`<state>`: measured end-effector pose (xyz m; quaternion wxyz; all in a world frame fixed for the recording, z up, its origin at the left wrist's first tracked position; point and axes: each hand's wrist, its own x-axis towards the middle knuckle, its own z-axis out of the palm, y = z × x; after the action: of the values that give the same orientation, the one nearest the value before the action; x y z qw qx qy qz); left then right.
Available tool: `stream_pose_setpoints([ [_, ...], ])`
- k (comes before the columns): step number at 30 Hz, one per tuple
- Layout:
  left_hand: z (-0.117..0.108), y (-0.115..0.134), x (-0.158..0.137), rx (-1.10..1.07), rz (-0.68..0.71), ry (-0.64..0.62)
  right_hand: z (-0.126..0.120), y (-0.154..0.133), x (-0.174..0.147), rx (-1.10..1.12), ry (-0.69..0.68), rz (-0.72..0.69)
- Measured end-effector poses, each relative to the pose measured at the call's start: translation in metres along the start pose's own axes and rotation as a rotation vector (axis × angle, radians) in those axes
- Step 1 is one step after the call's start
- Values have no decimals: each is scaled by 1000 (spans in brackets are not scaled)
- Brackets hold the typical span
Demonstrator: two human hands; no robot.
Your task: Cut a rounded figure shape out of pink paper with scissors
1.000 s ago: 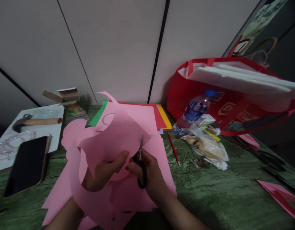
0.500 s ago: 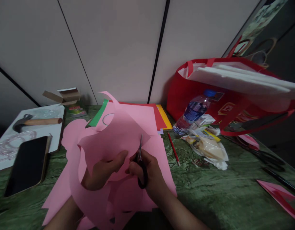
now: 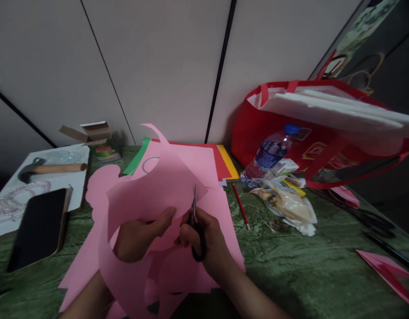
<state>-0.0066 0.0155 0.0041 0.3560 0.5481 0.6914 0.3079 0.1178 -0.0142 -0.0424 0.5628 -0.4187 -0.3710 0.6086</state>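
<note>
My left hand (image 3: 141, 235) grips a curling sheet of pink paper (image 3: 147, 192), its thumb lying on top and its fingers hidden underneath. A long cut strip of the sheet curves up at the back, and another part hangs down toward me. In my right hand (image 3: 200, 230) is a pair of scissors (image 3: 195, 217) with dark handles, its blades pointing away from me at the right part of the sheet. Below both hands lie more pink sheets (image 3: 229, 226), some with rounded cut edges.
Behind the paper are red and yellow sheets (image 3: 229, 164). To the right are a red pencil (image 3: 240, 206), a water bottle (image 3: 266, 155), plastic wrappers (image 3: 290, 206) and a red bag (image 3: 284, 115). At left are a phone (image 3: 38, 228), a hammer (image 3: 54, 168) and a small box (image 3: 104, 150).
The held pink paper has shifted slightly, its upper strip moving a little to the right and its left edge unfolding. Both hands stay almost in place.
</note>
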Motion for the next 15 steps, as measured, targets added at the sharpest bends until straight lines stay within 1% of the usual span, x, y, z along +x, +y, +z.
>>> stream_pose_setpoints([
  [2, 1, -3, 3, -4, -20, -21, 0, 1, 0, 8, -6, 4],
  [5, 2, -9, 9, -114, 65, -85, 0, 1, -1, 18, -4, 10],
  [9, 4, -13, 11, -162, 109, -67, 1, -1, -1, 8, -1, 15],
  [15, 4, -7, 10, -271, 170, -86, 3, -5, -1, -16, 9, 16],
])
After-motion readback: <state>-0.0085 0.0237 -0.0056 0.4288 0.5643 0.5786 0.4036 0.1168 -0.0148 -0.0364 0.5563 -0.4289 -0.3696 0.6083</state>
